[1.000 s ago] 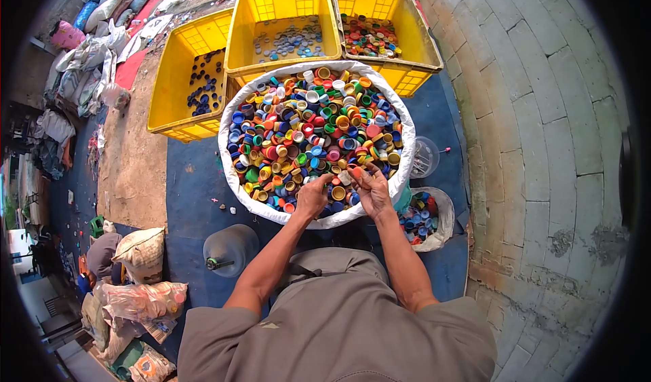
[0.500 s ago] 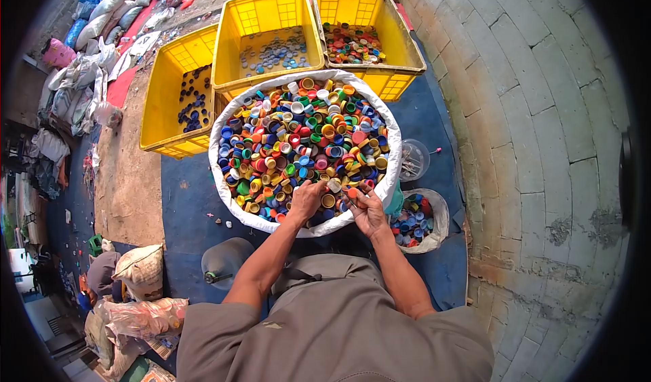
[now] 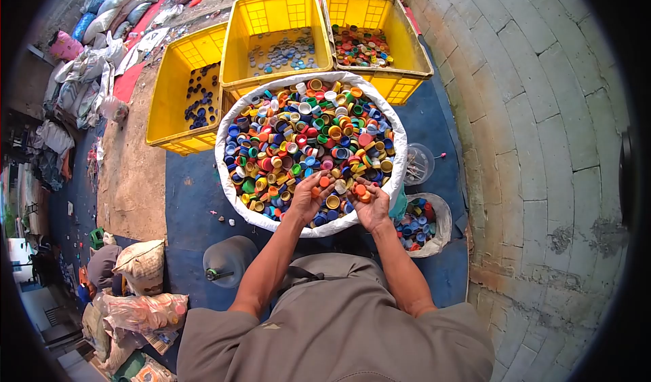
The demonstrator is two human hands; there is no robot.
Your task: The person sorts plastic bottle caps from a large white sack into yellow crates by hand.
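Note:
Bottle caps of many colours [image 3: 308, 134] fill a round white-rimmed sack [image 3: 234, 209] in front of me. Over its near side, my left hand [image 3: 307, 200] holds orange bottle caps [image 3: 325, 181] in its curled fingers. To the right of it, palm turned up, my right hand [image 3: 373, 209] has more orange caps [image 3: 361, 190] in its fingers. The hands are a short way apart, with loose caps beneath and between them.
Behind the sack stand a yellow crate with dark caps [image 3: 163, 121], a middle one with pale blue caps [image 3: 237, 49] and a right one with reddish caps [image 3: 407, 49]. A clear tub [image 3: 424, 165] and a small sack of caps [image 3: 442, 222] sit right, near a block wall [image 3: 529, 144].
My left hand has turned its palm upward, and orange caps now show in it. My right hand has opened out somewhat, showing more orange caps. The whole view has shifted slightly.

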